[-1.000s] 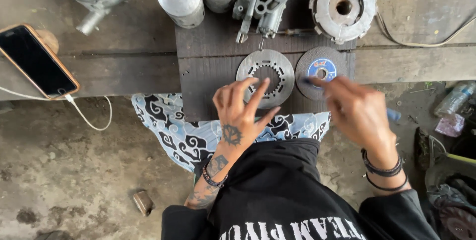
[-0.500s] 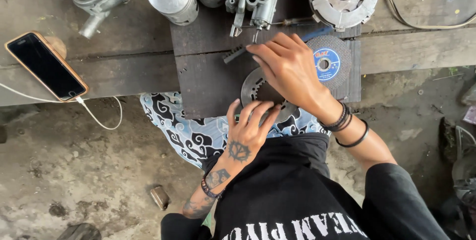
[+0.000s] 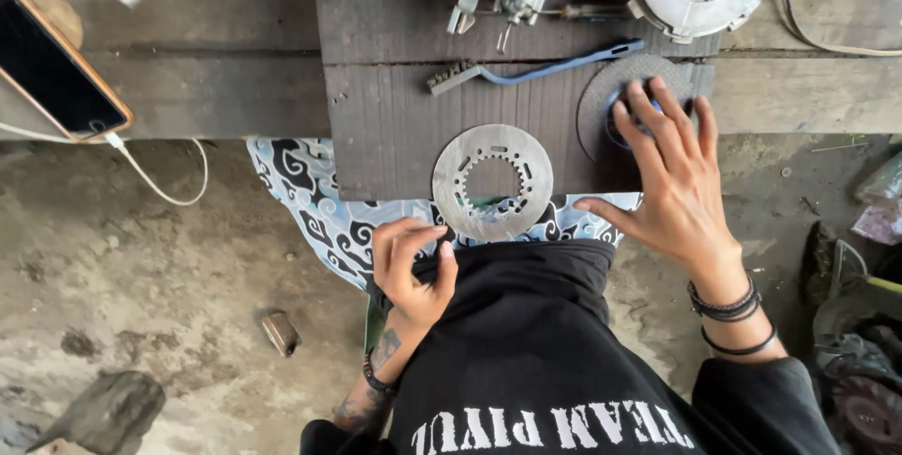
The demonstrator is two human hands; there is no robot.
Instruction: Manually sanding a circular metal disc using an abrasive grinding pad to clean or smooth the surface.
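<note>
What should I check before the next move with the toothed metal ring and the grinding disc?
1. Right hand on grinding disc: ok, fingertips rest on it.
2. Toothed metal ring free: ok, no hand touches it.
3. Ring fully supported: not ok, it overhangs the dark board edge.
4. Left hand empty: cannot tell, fingers curled at the black shirt.
5. Blue-handled brush clear of disc: cannot tell.

Soft, even daylight falls flat over the bench [image 3: 235,89], shadows faint, a dull sheen on the metal plate [image 3: 492,182], everything sharp, with slight wide-angle bending toward the edges.
</note>
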